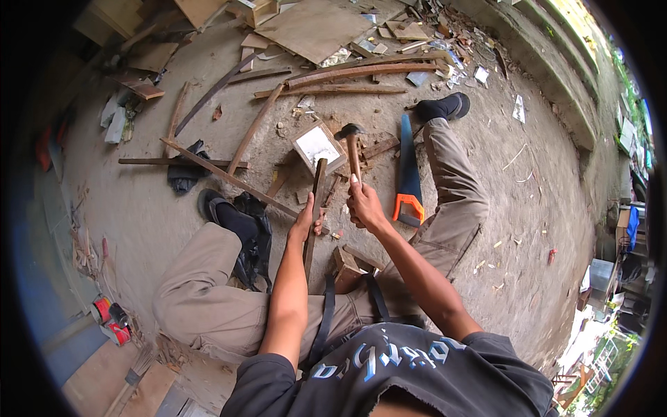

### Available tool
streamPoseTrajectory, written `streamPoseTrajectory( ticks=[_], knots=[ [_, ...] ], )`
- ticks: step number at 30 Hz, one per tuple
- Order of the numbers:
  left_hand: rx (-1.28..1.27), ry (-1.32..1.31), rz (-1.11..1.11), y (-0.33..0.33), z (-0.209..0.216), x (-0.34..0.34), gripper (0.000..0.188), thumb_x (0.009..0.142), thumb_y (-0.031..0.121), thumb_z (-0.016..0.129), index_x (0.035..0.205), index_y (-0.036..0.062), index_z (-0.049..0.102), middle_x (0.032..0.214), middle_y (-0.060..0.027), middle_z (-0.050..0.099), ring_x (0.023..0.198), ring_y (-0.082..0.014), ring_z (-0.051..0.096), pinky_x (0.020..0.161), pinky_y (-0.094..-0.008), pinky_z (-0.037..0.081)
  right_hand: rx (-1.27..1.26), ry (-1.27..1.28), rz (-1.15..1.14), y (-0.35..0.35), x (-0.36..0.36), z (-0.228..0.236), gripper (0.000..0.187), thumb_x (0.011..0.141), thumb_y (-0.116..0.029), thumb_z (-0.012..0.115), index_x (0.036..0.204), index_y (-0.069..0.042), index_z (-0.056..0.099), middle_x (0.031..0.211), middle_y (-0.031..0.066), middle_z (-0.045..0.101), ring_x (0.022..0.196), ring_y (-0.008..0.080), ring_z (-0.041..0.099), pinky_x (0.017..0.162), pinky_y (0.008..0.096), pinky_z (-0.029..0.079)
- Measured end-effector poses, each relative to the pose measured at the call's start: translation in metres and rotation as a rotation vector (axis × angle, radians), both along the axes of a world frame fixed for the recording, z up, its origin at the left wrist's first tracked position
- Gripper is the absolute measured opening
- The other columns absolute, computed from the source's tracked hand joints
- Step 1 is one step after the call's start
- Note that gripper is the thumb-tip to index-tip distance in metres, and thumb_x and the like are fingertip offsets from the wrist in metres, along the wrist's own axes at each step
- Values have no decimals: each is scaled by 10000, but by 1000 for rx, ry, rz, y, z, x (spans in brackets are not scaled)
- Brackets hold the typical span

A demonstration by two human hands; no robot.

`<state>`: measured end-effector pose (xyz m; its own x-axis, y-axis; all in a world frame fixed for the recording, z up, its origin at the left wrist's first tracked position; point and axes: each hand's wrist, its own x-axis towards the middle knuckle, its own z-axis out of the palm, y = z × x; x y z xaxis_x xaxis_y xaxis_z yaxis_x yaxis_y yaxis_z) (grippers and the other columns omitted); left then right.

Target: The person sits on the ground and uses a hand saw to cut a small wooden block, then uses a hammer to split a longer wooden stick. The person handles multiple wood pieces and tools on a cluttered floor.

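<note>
My left hand is closed round a narrow strip of dark wood, which points away from me with its far end by a white-topped block. In my right hand is a hammer, gripped by its wooden handle. Its dark head is raised just right of the block and appears not to touch it. A handsaw with a blue blade and orange handle lies to the right, beside my right leg. Between my thighs sits a small wooden box-like piece.
Several loose wood strips lie crossed at the left and far side. A flat board and scattered scraps are at the back. A black plastic bag lies by my left foot. A concrete step runs along the right.
</note>
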<state>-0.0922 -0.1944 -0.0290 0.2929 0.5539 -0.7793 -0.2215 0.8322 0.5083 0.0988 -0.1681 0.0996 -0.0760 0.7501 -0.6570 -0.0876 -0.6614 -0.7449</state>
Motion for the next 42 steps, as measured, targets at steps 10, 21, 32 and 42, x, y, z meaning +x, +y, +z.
streamPoseTrajectory(
  ticks=[10,21,32,42],
  knots=[
    [839,-205,132,83,159,33,402,830,432,743,799,82,547,610,-1,517,536,-102,529,531,-280,462,222,198,-183,-17,37,121,437,1004,-533,372,879,-118,435,537,-68,333,349,35,245,307,222,211],
    [1189,173,336,81,264,58,305,893,149,678,654,58,511,578,59,433,555,-41,395,506,-249,324,360,-31,80,-60,76,245,341,1030,-405,408,938,-84,476,586,-63,376,425,30,320,373,201,254],
    [1272,368,500,80,257,100,221,841,76,629,649,2,547,537,-9,528,512,-70,489,471,-281,376,485,-352,493,-72,102,299,330,1010,-369,468,994,-41,497,630,-49,435,514,32,388,456,218,326],
    [1298,472,531,83,265,97,285,861,107,627,613,5,531,510,-11,509,490,-73,472,462,-292,367,670,-480,587,-70,97,291,357,1007,-332,452,1038,21,499,605,129,525,508,297,558,519,399,435]
  ],
)
